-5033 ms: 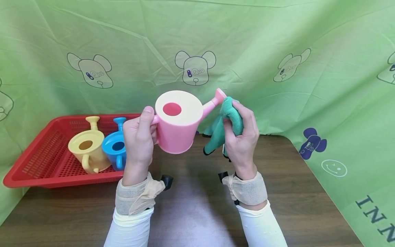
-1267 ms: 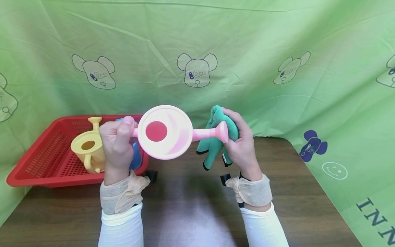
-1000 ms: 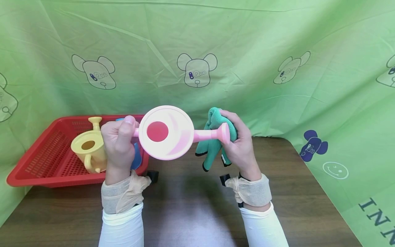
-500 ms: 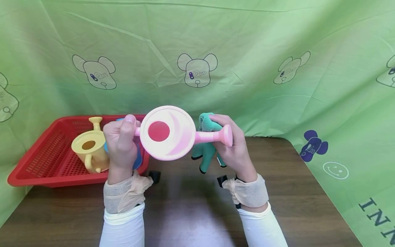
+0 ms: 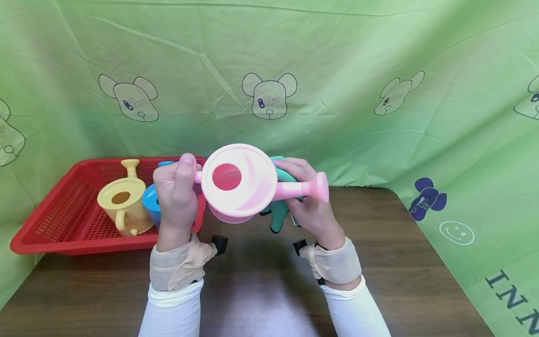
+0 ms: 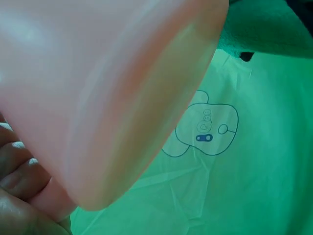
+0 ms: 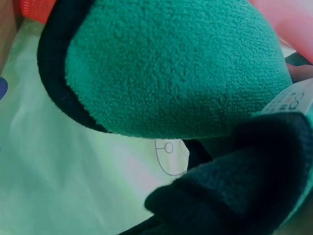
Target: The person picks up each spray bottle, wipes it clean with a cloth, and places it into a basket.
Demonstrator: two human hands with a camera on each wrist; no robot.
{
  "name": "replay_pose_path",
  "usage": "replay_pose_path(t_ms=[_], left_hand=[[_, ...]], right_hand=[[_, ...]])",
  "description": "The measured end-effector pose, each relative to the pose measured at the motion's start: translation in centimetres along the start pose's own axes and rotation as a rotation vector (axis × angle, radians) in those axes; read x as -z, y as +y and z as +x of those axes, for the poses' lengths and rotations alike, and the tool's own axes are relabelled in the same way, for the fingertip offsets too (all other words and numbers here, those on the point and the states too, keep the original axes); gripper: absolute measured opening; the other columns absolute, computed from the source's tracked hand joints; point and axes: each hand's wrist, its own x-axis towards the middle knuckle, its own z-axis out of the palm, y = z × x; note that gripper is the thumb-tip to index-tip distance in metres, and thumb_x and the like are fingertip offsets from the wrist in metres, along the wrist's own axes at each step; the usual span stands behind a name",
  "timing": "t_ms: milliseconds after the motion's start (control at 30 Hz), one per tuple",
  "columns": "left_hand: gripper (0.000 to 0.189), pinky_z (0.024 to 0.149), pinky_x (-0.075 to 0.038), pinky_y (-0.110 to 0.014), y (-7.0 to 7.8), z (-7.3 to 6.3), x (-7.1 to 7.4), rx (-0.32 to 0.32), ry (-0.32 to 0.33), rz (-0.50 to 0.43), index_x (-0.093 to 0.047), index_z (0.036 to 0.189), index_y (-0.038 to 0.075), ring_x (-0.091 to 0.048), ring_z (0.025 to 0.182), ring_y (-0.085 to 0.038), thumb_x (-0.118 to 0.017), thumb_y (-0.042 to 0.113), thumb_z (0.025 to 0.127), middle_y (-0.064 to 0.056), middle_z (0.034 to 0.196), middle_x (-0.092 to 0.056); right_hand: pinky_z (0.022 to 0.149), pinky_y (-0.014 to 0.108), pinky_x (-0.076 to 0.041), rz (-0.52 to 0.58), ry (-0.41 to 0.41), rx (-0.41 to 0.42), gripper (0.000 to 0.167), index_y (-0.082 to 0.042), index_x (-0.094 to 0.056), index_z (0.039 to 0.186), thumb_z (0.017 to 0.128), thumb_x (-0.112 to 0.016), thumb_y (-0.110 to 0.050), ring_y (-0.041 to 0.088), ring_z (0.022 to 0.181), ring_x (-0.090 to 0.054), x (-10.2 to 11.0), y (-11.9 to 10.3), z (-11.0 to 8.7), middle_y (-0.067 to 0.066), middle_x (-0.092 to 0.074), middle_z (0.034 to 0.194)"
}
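A pink toy watering can [image 5: 252,201] with a pale top is held above the table, its spout pointing right. My left hand [image 5: 177,201] grips its handle; in the left wrist view, curled fingers [image 6: 22,171] wrap the handle beside the can's smooth wall [image 6: 112,98]. My right hand [image 5: 316,217] holds a bunched green cloth [image 5: 279,214] against the can's right side, behind and below the spout, which partly hides that hand. Seen from the right wrist, the cloth [image 7: 181,68] is fluffy, with black edging and a white label [image 7: 293,100].
A red plastic basket [image 5: 80,248] stands on the left of the wooden table [image 5: 269,290]. Inside it are a yellow watering can [image 5: 130,208] and a blue one [image 5: 150,199], partly hidden by the left hand. A green printed curtain [image 5: 328,47] encloses the back and sides.
Since the first frame, the can has tipped, bringing its spout lower and nearer. Lately my left hand and the can moved right, while my right hand brought the cloth left from the spout's end to the body.
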Motion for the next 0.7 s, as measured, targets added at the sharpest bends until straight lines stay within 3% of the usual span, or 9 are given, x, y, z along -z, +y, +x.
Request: replay_pose_path(t_ms=[167,300,567,700], left_hand=[[0.052,0.047,-0.028,-0.025,0.08,0.05,-0.27,0.030,0.046,0.014,-0.048,0.047,0.008,-0.039,0.048,-0.010,-0.054,0.017,0.098,0.002,0.048,-0.049],[0.052,0.044,-0.020,-0.027,0.15,0.09,-0.52,0.092,0.086,0.029,-0.042,0.050,0.006,-0.032,0.046,-0.011,-0.054,0.018,0.099,0.003,0.048,-0.042],[0.051,0.041,-0.023,-0.027,0.53,0.22,-0.86,0.209,0.111,0.032,-0.043,0.054,0.009,-0.034,0.041,-0.015,-0.056,0.023,0.101,0.001,0.048,-0.043],[0.050,0.041,-0.023,-0.025,0.54,0.33,-0.96,0.227,0.145,0.012,-0.042,0.054,0.010,-0.033,0.041,-0.014,-0.056,0.022,0.100,0.002,0.048,-0.041]], right_hand=[[0.111,0.038,-0.051,-0.019,0.007,0.000,0.035,-0.002,-0.068,0.130,0.096,-0.074,-0.008,0.028,0.125,-0.064,-0.09,0.01,0.10,0.021,-0.069,0.127],[0.110,0.038,-0.052,-0.037,0.023,0.004,0.043,-0.002,-0.070,0.129,0.088,-0.074,0.009,0.029,0.125,-0.065,-0.05,0.16,0.08,0.022,-0.069,0.126],[0.111,0.040,-0.050,-0.049,0.044,0.029,0.045,-0.001,-0.068,0.129,0.086,-0.072,0.013,0.026,0.128,-0.063,0.17,0.24,0.04,0.022,-0.067,0.128],[0.112,0.039,-0.049,-0.057,0.067,0.048,0.035,0.000,-0.068,0.128,0.094,-0.072,-0.001,0.026,0.128,-0.062,0.17,0.52,-0.07,0.024,-0.067,0.126]])
